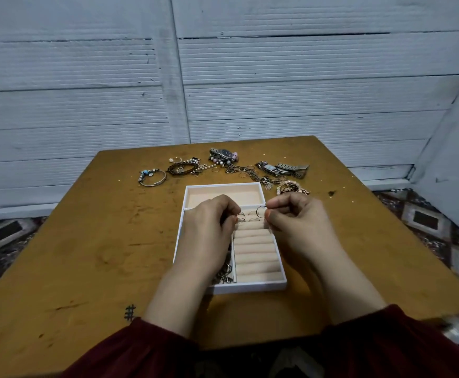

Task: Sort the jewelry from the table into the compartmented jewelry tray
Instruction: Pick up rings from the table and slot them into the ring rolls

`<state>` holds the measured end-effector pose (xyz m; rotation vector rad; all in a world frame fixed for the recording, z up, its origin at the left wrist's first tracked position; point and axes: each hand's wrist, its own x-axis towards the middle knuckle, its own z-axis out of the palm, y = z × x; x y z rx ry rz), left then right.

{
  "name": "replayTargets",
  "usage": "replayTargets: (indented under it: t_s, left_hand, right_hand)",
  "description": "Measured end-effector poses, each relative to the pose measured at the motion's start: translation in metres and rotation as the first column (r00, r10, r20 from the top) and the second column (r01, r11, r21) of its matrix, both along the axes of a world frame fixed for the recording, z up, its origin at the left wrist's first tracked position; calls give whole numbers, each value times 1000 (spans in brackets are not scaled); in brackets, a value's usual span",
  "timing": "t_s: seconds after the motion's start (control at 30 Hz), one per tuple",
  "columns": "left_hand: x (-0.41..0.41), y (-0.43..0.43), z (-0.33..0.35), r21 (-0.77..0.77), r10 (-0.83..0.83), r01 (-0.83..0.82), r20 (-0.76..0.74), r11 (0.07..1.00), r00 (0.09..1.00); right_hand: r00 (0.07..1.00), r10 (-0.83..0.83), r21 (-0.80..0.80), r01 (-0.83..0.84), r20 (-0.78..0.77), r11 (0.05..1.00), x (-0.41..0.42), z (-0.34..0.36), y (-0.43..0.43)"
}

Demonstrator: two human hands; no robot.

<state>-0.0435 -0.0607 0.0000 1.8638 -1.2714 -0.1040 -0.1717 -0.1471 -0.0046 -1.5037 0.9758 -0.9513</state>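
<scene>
A white jewelry tray [250,289] with a peach lining lies in the middle of the table. Its right side has padded ring rolls [255,252], with a few rings [252,219] set in the far rolls. My right hand [296,222] pinches a thin ring [261,211] over the far rolls. My left hand [209,227] covers the tray's left side, its fingertips closed on a small ring [240,216] at the rolls. Dark jewelry pieces [224,274] lie in the near left compartment. The far compartment [222,193] is bare.
Loose jewelry lies along the table's far side: a charm bangle [151,177], a dark braided bracelet [182,167], a watch [224,154], chains and small rings [244,171], a second watch [283,169], and a beaded bracelet [291,186]. The wall stands close behind.
</scene>
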Motion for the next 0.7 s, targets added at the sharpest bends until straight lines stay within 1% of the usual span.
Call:
replayTargets:
  t_s: [0.13,0.3,0.47,0.57,0.7]
  left_hand:
    - [0,-1,-2,29,-28,28,15,999,999]
    - [0,-1,-2,90,-43,37,70,995,997]
    - [0,-5,0,159,-82,54,176,986,981]
    - [1,-7,-3,179,-106,69,205,981,973]
    - [2,-7,-4,182,-149,108,226,977,963]
  right_hand:
    - [1000,1,-16,-1,-16,1000,3,-2,1]
    - [999,5,-56,-7,-36,998,2,-5,-1]
    - [997,6,-97,-13,-71,995,-1,-8,-1]
    - [993,0,-142,-17,-116,990,0,-10,-1]
    - [976,-23,-224,-27,-216,974,-1,-11,-2]
